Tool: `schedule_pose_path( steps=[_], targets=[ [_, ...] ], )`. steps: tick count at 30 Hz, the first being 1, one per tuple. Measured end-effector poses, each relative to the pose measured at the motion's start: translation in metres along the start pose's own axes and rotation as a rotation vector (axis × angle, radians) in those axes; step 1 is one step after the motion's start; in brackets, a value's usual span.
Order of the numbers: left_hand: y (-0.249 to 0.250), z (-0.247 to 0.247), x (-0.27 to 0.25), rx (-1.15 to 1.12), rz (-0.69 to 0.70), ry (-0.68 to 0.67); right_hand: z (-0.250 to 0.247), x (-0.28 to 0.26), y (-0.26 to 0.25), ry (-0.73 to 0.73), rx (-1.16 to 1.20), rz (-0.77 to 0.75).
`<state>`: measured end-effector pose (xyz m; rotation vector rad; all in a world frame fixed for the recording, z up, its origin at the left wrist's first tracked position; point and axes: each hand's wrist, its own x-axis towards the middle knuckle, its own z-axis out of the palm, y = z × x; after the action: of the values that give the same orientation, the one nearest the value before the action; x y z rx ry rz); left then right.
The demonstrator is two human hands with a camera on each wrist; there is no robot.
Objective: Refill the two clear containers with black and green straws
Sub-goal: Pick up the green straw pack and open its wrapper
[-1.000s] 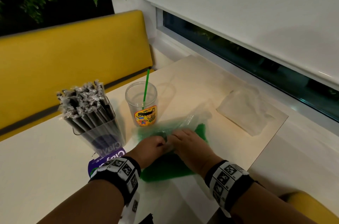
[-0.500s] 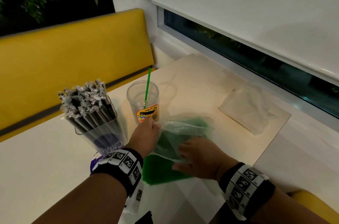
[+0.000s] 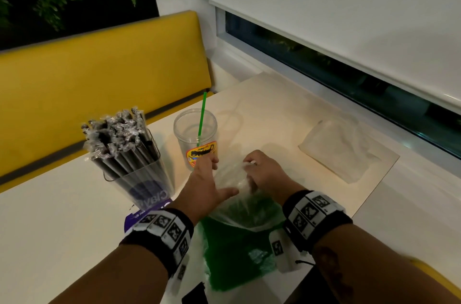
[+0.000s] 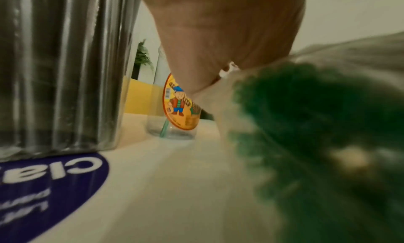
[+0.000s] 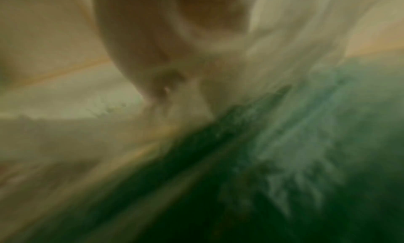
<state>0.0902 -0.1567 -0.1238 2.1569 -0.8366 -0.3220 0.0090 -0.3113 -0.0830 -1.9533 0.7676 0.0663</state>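
Both hands were on the clear bag of green straws (image 3: 234,241) lying on the bench (image 3: 50,229): right hand (image 3: 264,174) clamped on the bag's bunched mouth, left hand (image 3: 207,186) fingers straight, spread against its left side. Round cup (image 3: 195,139), just beyond the left fingertips, held one green straw (image 3: 201,116). Square container (image 3: 139,179) to the left stood packed with wrapped black straws (image 3: 119,139).

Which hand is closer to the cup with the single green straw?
Left. The left hand reaches toward the cup, its fingertips right at the sticker. The right hand is farther to the right, gripping the top of the bag of green straws.
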Motion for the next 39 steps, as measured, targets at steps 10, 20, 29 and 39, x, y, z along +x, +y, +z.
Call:
schedule_pose_path(
  steps=[10, 20, 29, 39],
  targets=[
    [-0.008, 0.008, -0.012, 0.388, 0.185, -0.226, 0.003, 0.017, 0.011, -0.030, 0.084, 0.077],
    [-0.001, -0.001, 0.004, -0.383, -0.589, -0.024, 0.008, 0.006, 0.027, -0.089, -0.825, -0.467],
    [-0.010, -0.026, 0.000, 0.356, -0.047, -0.223, -0.006, 0.002, 0.021, -0.064, -1.006, -0.209],
    [0.003, -0.031, -0.012, 0.113, -0.401, -0.632, -0.008, -0.013, -0.008, 0.122, -1.095, -0.646]
  ],
)
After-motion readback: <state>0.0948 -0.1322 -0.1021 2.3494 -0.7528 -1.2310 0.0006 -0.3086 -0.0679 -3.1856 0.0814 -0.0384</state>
